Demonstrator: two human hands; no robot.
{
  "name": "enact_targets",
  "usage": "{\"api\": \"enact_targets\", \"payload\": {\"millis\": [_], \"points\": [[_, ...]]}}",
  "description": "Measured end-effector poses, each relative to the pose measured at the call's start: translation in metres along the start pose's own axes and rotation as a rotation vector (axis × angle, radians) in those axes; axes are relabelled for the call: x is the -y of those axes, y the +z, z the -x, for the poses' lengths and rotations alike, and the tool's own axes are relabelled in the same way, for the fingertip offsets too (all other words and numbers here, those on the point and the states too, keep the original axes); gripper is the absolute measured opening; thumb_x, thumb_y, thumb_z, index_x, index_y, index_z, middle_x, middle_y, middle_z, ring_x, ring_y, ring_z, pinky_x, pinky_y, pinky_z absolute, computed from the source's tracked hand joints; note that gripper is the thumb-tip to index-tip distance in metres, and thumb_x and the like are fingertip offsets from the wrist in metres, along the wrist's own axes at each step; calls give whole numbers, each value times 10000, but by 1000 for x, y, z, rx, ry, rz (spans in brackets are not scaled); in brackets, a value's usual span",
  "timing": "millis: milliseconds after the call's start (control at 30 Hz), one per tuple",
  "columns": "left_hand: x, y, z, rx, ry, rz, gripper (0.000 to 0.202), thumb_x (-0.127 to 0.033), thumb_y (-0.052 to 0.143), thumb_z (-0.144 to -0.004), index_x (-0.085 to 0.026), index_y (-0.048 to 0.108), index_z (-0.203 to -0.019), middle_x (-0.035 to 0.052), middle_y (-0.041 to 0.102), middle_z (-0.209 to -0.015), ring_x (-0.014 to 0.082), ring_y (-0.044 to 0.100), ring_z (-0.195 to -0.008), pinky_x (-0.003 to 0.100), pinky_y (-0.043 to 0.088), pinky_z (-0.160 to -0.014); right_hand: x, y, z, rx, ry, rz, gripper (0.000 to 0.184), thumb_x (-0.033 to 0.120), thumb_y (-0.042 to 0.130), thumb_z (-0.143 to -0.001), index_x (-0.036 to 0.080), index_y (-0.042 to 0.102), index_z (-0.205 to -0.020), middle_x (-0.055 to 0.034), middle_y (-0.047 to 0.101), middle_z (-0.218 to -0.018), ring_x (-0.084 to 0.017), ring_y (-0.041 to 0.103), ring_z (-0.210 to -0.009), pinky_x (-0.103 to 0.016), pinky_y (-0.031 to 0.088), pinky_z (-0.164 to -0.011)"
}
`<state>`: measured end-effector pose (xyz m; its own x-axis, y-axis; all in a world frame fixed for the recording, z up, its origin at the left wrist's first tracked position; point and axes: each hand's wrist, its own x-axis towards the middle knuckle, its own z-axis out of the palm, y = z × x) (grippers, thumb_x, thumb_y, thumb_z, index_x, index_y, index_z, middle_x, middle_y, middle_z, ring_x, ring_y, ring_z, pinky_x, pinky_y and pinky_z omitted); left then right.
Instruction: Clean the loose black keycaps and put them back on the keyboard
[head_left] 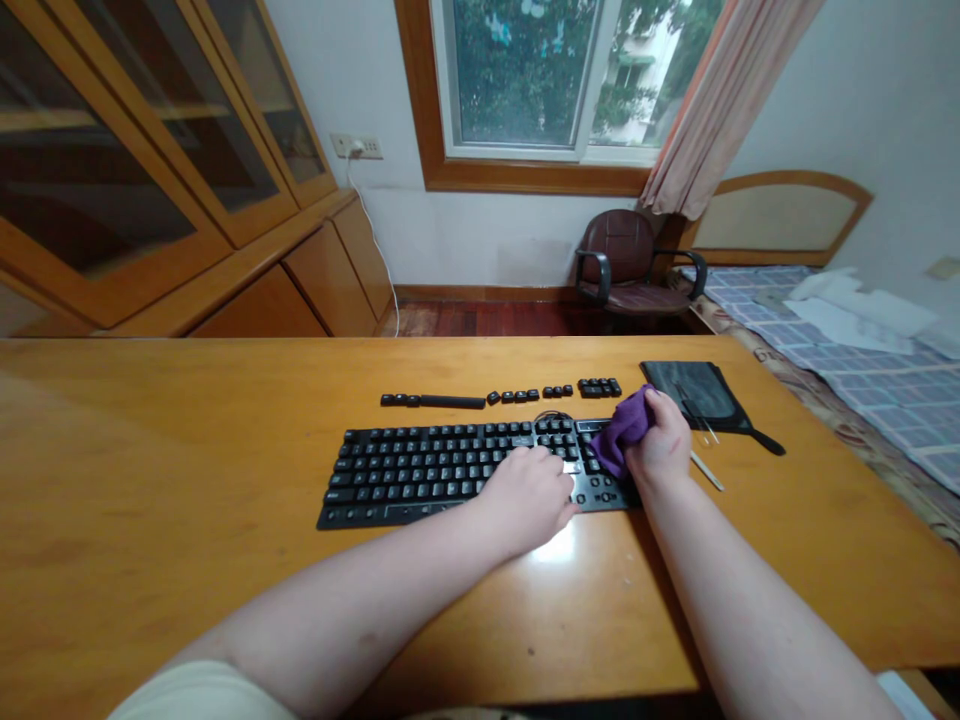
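A black keyboard [427, 465] lies on the wooden table, its front-row and right-side sockets bare where keycaps are off. My left hand [529, 495] rests over its front edge right of the middle, fingers curled down on it and thumb by the edge. A bunched purple cloth [624, 432] is gripped in my right hand [661, 440], pressed against the number pad. The keycaps beneath the cloth are hidden. Behind the keyboard, loose black keycaps [517, 396] lie in a row with the long space bar [452, 402].
To the right lies a black pouch [694, 392] with thin wire prongs [701, 420] on it. A slim white stick [707, 470] is beside my right wrist. Beyond the wooden table [187, 440] stand a brown office chair [630, 260], a bed [847, 340] and a glass-door cabinet [225, 235].
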<state>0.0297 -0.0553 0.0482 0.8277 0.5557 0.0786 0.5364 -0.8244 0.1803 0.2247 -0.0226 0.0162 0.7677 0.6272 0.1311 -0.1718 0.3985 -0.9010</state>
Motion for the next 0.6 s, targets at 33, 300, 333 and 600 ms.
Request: {"api": "enact_targets", "payload": {"millis": [33,300,333,600], "points": [[1,3,0,-49,14,1,397,-466,582,-780,-162,641,-1028,123,650,-1049,296,552,-1042,434,423,-888,0,0,0,28,8,-18,101,262,593,-688,165,579,-665,49,535,-599,-104,507,-555,-242,402,-559],[18,28,-3,-31,-149,-30,1056,-705,617,-577,-240,214,-1434,164,185,-1514,401,121,-1372,612,68,-1067,2,1,3,221,120,-193,126,117,509,-591,186,495,-695,43,579,-741,-121,619,-605,-304,503,-638],[19,28,-3,-17,-155,-26,1049,-708,606,-585,-243,207,-1437,164,190,-1513,394,137,-1370,606,75,-1070,4,1,3,245,137,-195,170,91,500,-569,193,480,-704,50,577,-738,-96,581,-534,-268,482,-556],[26,13,1,62,-182,-20,1058,-626,690,-535,-271,246,-1427,185,276,-1475,416,246,-1323,645,137,-1033,16,-1,6,424,122,-121,150,159,512,-685,212,553,-819,50,543,-629,-46,371,-355,-188,258,-361]]}}
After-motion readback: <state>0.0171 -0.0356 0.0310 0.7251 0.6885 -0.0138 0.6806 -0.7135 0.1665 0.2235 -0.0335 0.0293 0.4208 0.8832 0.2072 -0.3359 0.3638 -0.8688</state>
